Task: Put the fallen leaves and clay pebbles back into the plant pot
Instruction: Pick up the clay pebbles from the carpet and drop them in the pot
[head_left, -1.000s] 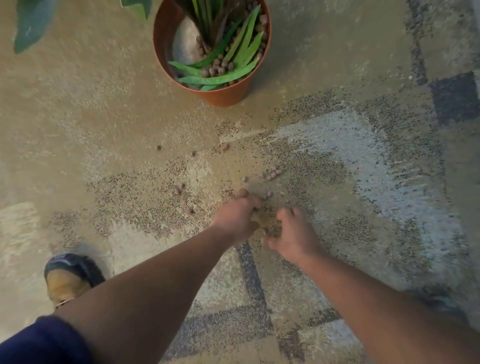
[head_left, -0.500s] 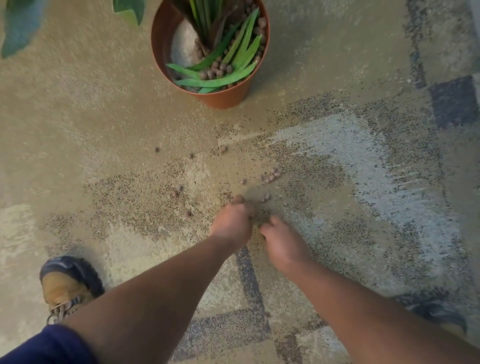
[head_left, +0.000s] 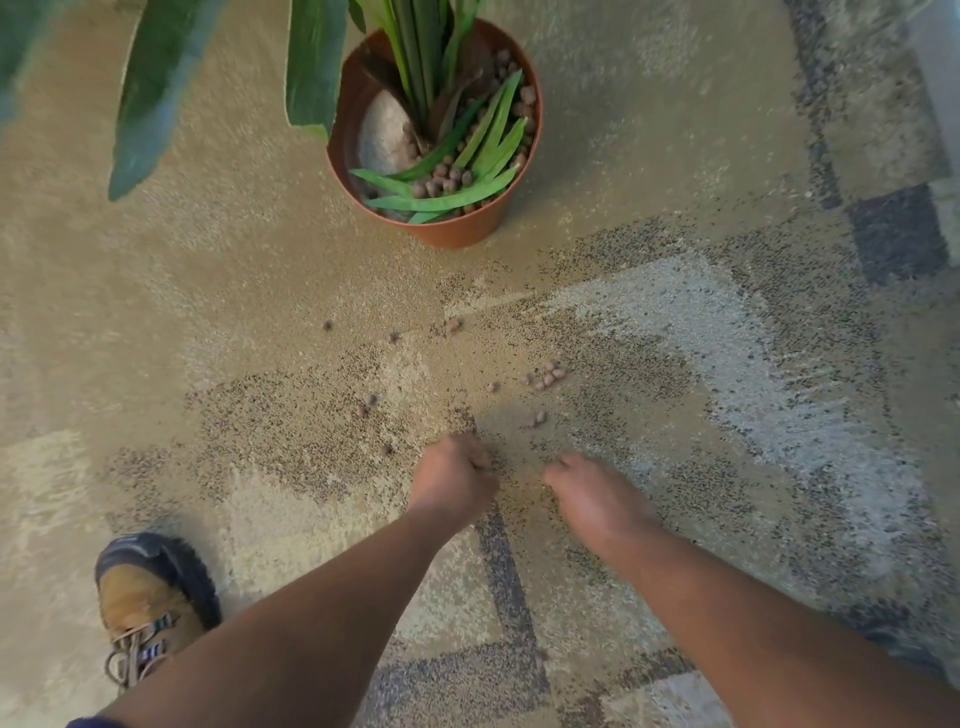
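A terracotta plant pot (head_left: 457, 235) stands on the carpet at top centre, with several green fallen leaves (head_left: 447, 201) and clay pebbles (head_left: 441, 183) lying inside it. More clay pebbles lie loose on the carpet: a small cluster (head_left: 548, 374), one pebble (head_left: 540, 417) just beyond my hands, and others to the left (head_left: 370, 400). My left hand (head_left: 452, 483) is curled into a fist low over the carpet, its inside hidden. My right hand (head_left: 592, 499) is beside it, back up, fingers curled down and blurred.
Broad green leaves of the plant (head_left: 156, 88) hang over the upper left. My tan shoe (head_left: 148, 603) stands on the patterned carpet at lower left. Single pebbles (head_left: 453, 325) lie between the pot and my hands.
My hands have drawn apart and slightly back toward me. The left hand has closed into a fist, and the pebbles that lay between my hands are no longer visible. The view has tilted up toward the plant.
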